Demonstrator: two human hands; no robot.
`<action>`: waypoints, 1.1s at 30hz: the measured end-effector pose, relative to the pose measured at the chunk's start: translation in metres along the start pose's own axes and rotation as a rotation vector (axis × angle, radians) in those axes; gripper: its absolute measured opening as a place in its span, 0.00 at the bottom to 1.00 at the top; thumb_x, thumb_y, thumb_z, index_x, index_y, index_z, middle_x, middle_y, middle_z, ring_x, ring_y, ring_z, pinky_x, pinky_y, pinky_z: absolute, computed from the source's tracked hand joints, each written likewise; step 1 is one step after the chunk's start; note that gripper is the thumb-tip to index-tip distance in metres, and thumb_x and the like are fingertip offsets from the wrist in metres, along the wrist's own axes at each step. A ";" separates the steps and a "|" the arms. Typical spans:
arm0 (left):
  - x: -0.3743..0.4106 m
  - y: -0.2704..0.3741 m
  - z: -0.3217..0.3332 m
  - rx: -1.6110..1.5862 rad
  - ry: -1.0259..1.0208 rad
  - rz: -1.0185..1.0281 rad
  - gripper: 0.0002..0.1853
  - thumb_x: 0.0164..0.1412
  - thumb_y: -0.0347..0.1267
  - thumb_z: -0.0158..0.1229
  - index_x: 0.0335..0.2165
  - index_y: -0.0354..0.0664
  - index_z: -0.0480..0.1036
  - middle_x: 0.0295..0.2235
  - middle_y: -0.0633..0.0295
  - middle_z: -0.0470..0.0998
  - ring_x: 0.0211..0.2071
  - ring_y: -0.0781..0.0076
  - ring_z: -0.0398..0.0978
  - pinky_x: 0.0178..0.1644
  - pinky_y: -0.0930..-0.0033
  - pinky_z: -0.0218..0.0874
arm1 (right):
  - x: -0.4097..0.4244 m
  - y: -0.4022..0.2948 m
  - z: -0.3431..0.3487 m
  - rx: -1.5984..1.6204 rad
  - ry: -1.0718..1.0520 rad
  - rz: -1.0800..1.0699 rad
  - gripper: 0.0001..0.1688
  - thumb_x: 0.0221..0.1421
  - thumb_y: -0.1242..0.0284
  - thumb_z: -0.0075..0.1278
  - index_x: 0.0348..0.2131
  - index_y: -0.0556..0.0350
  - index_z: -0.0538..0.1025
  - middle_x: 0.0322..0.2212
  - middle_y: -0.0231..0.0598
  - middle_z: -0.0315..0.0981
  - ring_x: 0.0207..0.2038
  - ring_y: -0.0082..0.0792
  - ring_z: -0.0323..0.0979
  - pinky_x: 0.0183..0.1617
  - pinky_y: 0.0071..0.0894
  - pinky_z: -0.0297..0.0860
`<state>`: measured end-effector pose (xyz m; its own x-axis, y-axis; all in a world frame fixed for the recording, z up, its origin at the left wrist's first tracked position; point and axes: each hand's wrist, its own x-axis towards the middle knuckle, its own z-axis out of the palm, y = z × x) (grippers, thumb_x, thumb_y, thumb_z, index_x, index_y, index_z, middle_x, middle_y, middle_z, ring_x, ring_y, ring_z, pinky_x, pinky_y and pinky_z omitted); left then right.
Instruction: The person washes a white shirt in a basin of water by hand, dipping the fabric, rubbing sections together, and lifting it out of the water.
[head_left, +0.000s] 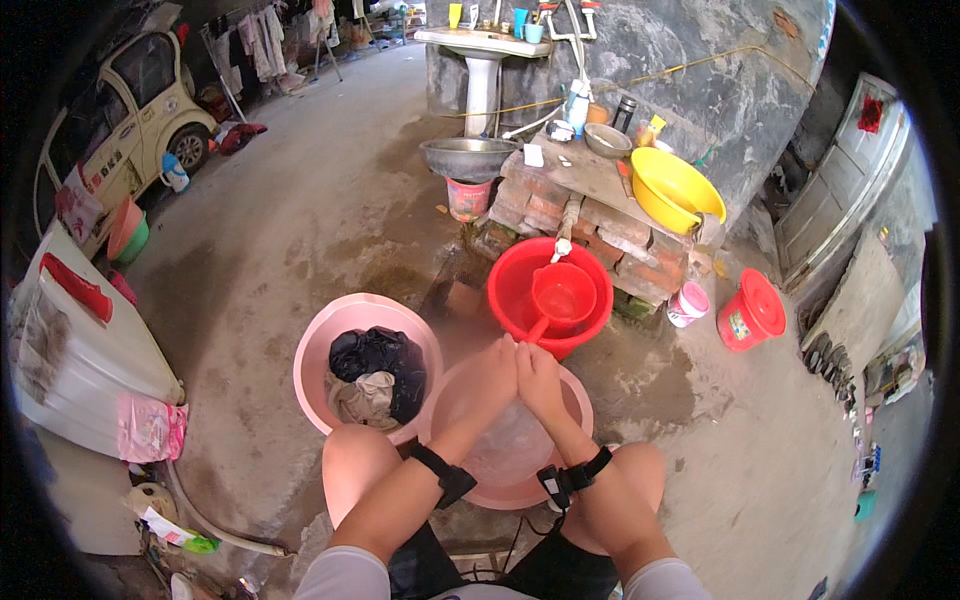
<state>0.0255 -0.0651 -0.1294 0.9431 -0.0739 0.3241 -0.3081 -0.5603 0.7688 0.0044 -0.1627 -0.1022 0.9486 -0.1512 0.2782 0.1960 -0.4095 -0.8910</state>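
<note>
My left hand (495, 373) and my right hand (538, 377) are pressed together above a pink plastic basin (581, 397) between my knees. Cloudy, pale water (514, 446) fills part of that basin. The handle of a red plastic dipper (564, 294) runs up to my fingertips; whether either hand grips it is hidden. Its bowl is over the inside of a red plastic tub (504, 289), beneath a white tap (561, 249). Left of my hands, a second pink basin (311, 349) holds dark cloth (382, 356) and beige cloth (367, 397).
Ahead, a low brick ledge (589, 229) bears a yellow basin (675, 187) and a metal bowl (607, 140). A lidded red bucket (750, 311) and a small pink-lidded bucket (688, 304) stand right. Left are a white appliance (97, 352), a hose (217, 529) and a small car (127, 127).
</note>
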 end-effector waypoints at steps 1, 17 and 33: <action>-0.002 0.011 0.000 -0.030 0.044 -0.003 0.21 0.67 0.40 0.41 0.32 0.36 0.75 0.28 0.41 0.76 0.32 0.42 0.74 0.38 0.47 0.62 | 0.005 0.009 -0.005 0.011 -0.002 0.041 0.18 0.62 0.70 0.39 0.25 0.68 0.70 0.23 0.64 0.70 0.28 0.59 0.72 0.31 0.49 0.64; -0.007 0.041 -0.015 -0.199 0.003 -0.089 0.23 0.68 0.40 0.40 0.28 0.34 0.74 0.25 0.40 0.75 0.30 0.42 0.73 0.34 0.47 0.59 | 0.001 -0.012 -0.016 0.070 0.003 0.135 0.20 0.64 0.69 0.40 0.25 0.69 0.69 0.19 0.59 0.66 0.25 0.39 0.70 0.32 0.44 0.65; 0.000 -0.004 0.005 0.039 -0.113 0.017 0.14 0.64 0.34 0.44 0.35 0.34 0.71 0.31 0.41 0.75 0.36 0.43 0.74 0.39 0.47 0.63 | -0.002 0.011 -0.004 0.122 0.006 0.033 0.20 0.64 0.68 0.40 0.25 0.68 0.69 0.19 0.56 0.67 0.24 0.39 0.68 0.32 0.42 0.64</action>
<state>0.0279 -0.0670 -0.1355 0.9466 -0.1748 0.2710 -0.3211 -0.5897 0.7411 0.0037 -0.1704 -0.1107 0.9536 -0.1680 0.2498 0.1940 -0.2916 -0.9367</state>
